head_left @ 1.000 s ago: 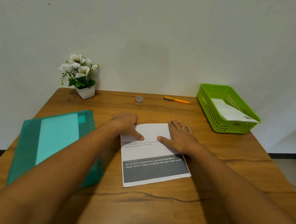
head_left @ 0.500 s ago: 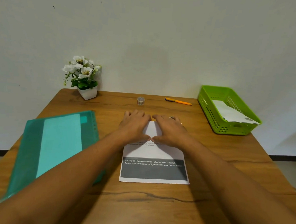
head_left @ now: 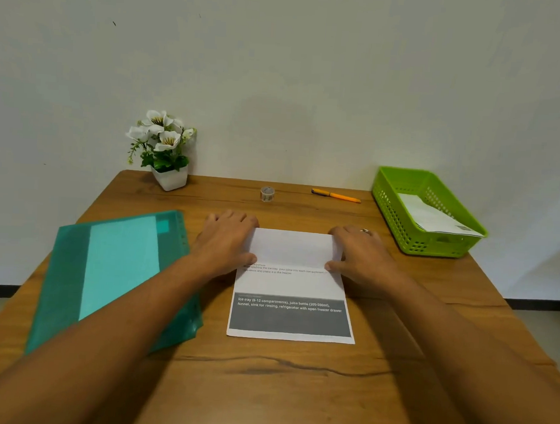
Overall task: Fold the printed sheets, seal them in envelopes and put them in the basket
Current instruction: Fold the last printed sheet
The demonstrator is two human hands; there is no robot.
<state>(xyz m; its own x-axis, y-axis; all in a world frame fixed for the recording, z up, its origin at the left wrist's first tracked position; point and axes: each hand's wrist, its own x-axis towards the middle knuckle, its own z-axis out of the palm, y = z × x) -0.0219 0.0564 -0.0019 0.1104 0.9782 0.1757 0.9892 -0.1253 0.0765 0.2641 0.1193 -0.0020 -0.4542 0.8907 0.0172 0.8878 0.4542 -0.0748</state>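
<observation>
A printed sheet (head_left: 292, 284) lies on the wooden table in front of me, its far third folded over towards me and a dark grey text band at its near end. My left hand (head_left: 227, 241) presses flat on the left end of the folded flap, thumb on the flap's edge. My right hand (head_left: 359, 252), with a ring, presses flat on the right end, thumb also on the flap's edge. The green basket (head_left: 390, 202) stands at the table's far right and holds a white envelope (head_left: 435, 218).
A teal plastic folder (head_left: 114, 273) lies on the left, partly under my left forearm. At the back stand a white flower pot (head_left: 169, 175), a small tape roll (head_left: 267, 194) and an orange pen (head_left: 336, 195). The wall is right behind the table.
My hands met at the middle of the fold half a second ago; they have since slid apart along the fold to the sheet's left and right edges. The sheet now lies squarer.
</observation>
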